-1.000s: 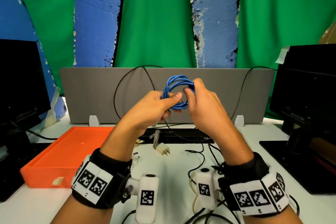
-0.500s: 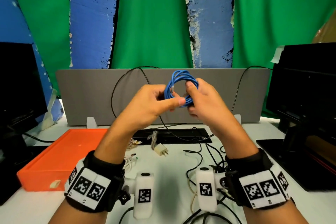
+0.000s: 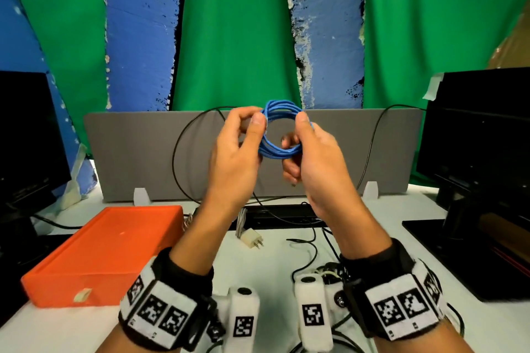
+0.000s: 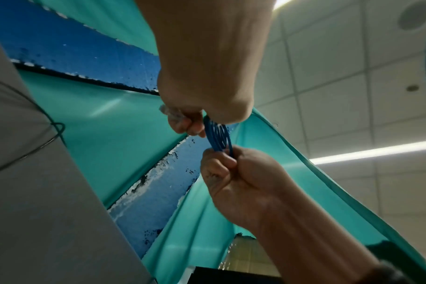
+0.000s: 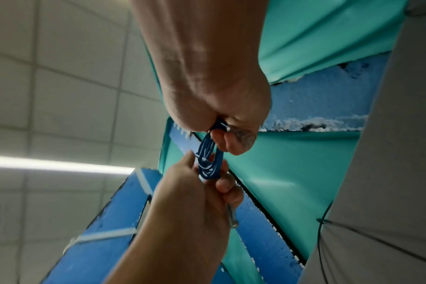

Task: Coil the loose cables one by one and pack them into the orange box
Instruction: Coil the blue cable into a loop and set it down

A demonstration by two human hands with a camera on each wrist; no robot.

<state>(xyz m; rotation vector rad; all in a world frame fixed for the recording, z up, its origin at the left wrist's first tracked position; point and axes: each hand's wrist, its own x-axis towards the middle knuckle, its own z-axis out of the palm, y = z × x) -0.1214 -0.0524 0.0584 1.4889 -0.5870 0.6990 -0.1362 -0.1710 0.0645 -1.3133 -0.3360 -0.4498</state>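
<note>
Now the blue cable (image 3: 282,130), raised higher above the desk than a second ago and rounded into a neat ring, is pinched by the left hand (image 3: 239,152) and gripped by the right hand (image 3: 311,152), so packing into the orange box (image 3: 106,255) seems near

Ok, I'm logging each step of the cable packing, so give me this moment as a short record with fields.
cable in hand: blue cable, wound into a coil, held up above the desk
left hand: pinches the coil's left side
right hand: grips the coil's right side
orange box: on the desk at left, no cable visible inside
still loose: black cables and a white charger on the desk
</note>
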